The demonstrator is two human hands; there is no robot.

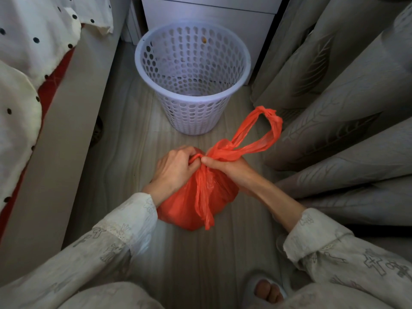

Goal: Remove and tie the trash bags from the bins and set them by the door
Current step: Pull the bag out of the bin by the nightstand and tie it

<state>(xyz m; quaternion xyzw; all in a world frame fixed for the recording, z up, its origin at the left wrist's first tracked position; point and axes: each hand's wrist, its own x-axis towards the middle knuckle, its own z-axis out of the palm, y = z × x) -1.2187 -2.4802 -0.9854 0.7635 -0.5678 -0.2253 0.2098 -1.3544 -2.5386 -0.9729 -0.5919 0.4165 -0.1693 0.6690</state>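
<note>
Toes in a pale open slipper (266,291) are showing at the near edge, right of centre, with patterned cream trousers and sleeves (116,239) filling the near corners of the head view. Both forearms are reaching forward over the grey wood-look floor (124,157) toward the middle of the scene.

Between them, the orange trash bag (189,204) is sitting on the floor, bulging and rounded, directly under and between the two hands. At the gathered top of the bag, the left hand (174,168) is curling its fingers round one twisted strand of plastic, its knuckles turned upward. Just beside it, touching at the same knot, the right hand (227,167) is pinching the neck of the bag with thumb pressed on top and fingers wrapped beneath. One bag handle loop (260,130) is rising from the right hand up and to the right, standing clear of the floor. Another loose strip is hanging down the near face of the bag.

Farther off, the pale lilac perforated bin (192,85) is standing upright with no liner in it, in front of a white cabinet (207,12). Grey leaf-patterned curtains (334,97) are hanging along the right. On the left, a bed side panel (73,130) is running far to near, with polka-dot white bedding (33,41) draping over it.
</note>
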